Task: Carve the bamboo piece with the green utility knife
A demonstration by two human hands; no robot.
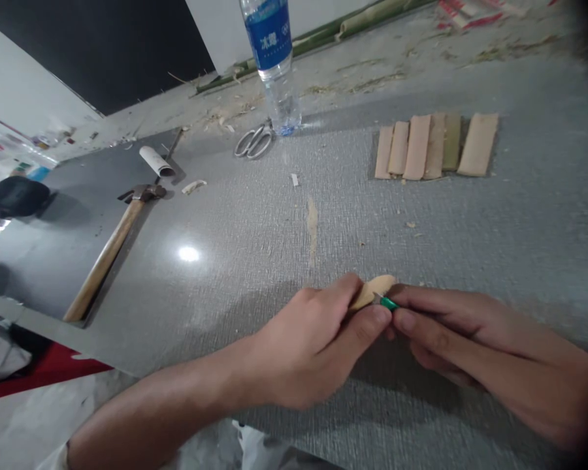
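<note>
My left hand grips a small pale bamboo piece just above the grey table. Its rounded tip pokes out past my thumb. My right hand pinches a small green-handled tool whose tip rests against the bamboo piece. Both hands meet at the near middle of the table. The tool's blade is mostly hidden between my fingers.
A row of several flat bamboo slats lies at the far right. Scissors and a water bottle stand at the back. A hammer and a paper roll lie at the left. A thin sliver lies mid-table.
</note>
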